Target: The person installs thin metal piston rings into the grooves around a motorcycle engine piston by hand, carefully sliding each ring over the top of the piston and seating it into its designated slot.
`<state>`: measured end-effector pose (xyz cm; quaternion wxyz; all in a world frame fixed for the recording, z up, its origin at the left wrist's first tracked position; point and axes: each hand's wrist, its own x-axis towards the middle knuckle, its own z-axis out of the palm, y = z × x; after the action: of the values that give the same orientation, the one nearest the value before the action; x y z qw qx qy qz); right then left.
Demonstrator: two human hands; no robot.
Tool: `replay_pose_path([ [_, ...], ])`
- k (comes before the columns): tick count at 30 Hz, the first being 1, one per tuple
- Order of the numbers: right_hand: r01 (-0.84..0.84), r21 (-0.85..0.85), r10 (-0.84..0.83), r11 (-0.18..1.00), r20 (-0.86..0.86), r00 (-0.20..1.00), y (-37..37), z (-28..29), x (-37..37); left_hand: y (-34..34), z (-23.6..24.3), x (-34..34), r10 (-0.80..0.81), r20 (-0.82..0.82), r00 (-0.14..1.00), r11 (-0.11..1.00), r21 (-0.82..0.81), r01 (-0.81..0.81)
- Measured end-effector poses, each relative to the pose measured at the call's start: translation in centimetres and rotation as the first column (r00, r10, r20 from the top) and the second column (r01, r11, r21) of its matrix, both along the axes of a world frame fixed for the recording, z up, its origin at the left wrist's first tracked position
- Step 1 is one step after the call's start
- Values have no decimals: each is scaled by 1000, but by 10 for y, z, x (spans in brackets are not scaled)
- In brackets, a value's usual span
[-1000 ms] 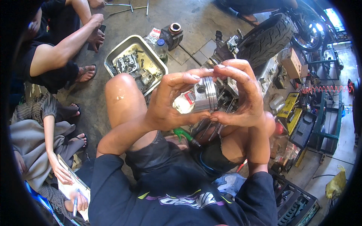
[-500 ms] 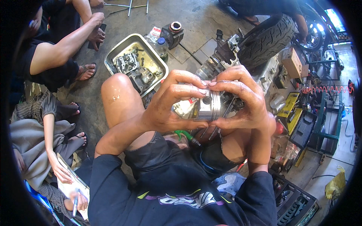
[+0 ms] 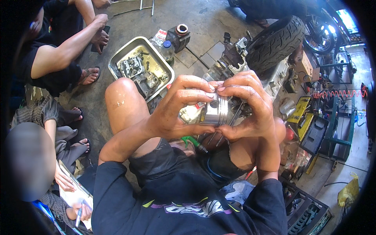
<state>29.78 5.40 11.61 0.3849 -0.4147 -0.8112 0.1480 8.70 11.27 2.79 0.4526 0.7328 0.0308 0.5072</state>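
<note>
A shiny metal piston [image 3: 214, 111] with a round side hole is held up in front of me by both hands. My left hand [image 3: 178, 107] grips it from the left, fingers curled over the top and thumb under it. From the right, my right hand [image 3: 248, 105] wraps around it, fingertips meeting those of the left hand on top. Below the hands are my bare knees; a green-handled tool [image 3: 192, 142] lies between them.
A metal tray [image 3: 117, 58] with engine parts sits on the concrete floor ahead-left. An engine block [image 3: 231, 62] and a motorcycle tyre [image 3: 274, 41] are ahead. Two people sit at my left, one writing on paper [image 3: 74, 192]. Tool crates [image 3: 309, 129] stand right.
Both hands have lowered the piston slightly and turned it, so its side hole now faces me. The fingertips have closed together over its top.
</note>
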Motion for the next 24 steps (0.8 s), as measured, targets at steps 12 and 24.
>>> replay_pose_path([
  [12,147,-72,-154,987,-111,982,0,-10,-8,-11,5,5,-309,303,902,644,-631,433],
  [24,166,-193,-205,967,-204,957,3,-14,-3,-20,26,16,-309,348,885,300,-848,438],
])
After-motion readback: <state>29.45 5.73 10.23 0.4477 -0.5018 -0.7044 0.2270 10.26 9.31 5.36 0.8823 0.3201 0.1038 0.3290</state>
